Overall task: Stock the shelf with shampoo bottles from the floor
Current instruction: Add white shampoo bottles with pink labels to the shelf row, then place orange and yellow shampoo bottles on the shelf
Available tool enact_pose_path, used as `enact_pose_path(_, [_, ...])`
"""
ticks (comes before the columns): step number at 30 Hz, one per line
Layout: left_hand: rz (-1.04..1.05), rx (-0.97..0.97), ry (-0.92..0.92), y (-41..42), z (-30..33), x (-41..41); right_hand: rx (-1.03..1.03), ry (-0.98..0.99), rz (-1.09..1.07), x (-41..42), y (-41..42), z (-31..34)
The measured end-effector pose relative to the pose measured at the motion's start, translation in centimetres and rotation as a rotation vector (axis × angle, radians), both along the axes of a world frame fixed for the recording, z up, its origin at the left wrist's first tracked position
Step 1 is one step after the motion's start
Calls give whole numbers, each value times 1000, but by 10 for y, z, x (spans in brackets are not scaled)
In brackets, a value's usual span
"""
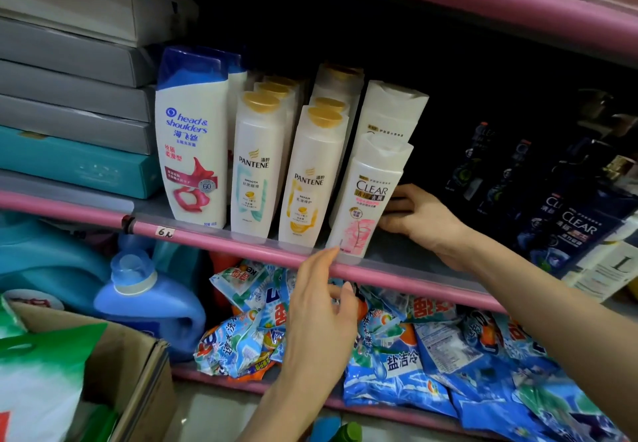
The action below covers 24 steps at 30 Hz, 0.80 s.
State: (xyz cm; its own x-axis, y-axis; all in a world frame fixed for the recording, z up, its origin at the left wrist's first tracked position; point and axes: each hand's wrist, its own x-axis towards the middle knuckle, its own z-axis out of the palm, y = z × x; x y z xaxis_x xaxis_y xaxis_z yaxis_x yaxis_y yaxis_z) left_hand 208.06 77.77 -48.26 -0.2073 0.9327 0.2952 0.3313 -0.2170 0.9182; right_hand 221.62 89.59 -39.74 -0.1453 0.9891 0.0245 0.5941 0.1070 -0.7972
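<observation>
A white CLEAR shampoo bottle [369, 196] with a pink label stands tilted at the front of the pink-edged shelf [221, 239]. My right hand [421, 217] grips its right side, fingers curled behind it. My left hand [321, 307] is raised with straight fingers, its tip at the shelf rail just below this bottle's base. A second white CLEAR bottle [390, 113] stands behind. To the left are rows of Pantene bottles [257, 165] and a Head & Shoulders bottle [191, 138].
Dark CLEAR bottles [573, 231] fill the shelf's right part. Flat boxes [69, 103] are stacked at its left end. Below lie blue detergent bags [414, 355] and a blue jug [148, 303]. A cardboard box [138, 355] sits at lower left.
</observation>
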Motion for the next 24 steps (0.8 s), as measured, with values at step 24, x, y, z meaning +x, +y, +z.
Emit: enact_pose_path(24, [-327, -831, 682, -79, -230, -22, -448, -150, 59, -9, -188, -310])
